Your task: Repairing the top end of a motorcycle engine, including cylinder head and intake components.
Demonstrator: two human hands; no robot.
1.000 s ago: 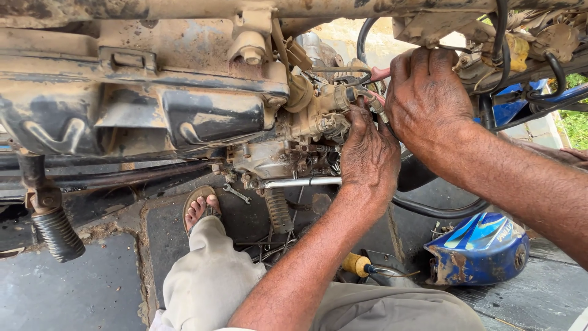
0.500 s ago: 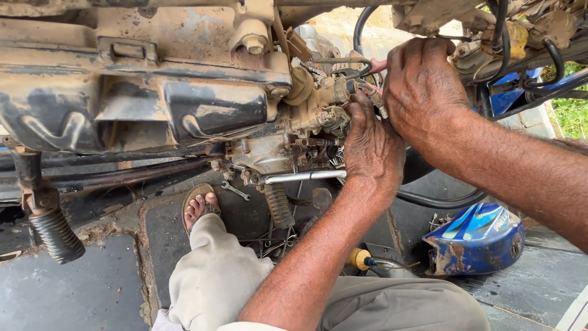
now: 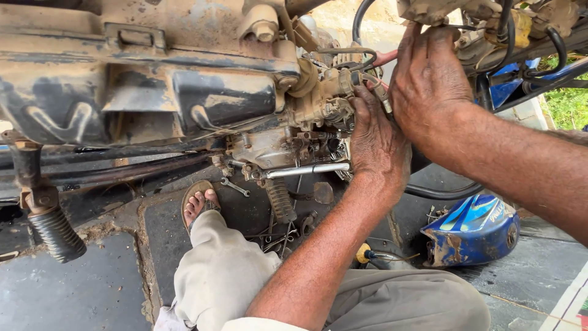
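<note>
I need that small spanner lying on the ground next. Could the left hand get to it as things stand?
Probably yes. The left hand is up at the carburettor, and the spanner lies below it in the open beside the sandalled foot, nothing covering it.

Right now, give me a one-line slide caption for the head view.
Both hands, left hand and right hand, work at the grimy carburettor of a muddy motorcycle frame.

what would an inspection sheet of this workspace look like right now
surface: wet dark paving, muddy at the joints
job's things: muddy carburettor under the rusty frame
clutter: small spanner, blue fuel tank, yellow-handled tool
grippers: left hand and right hand both on the carburettor side; grip cannot be told
cables: black hoses loop above; one runs under the right wrist
surroundings: sandalled foot, footpeg, greenery far right
</note>
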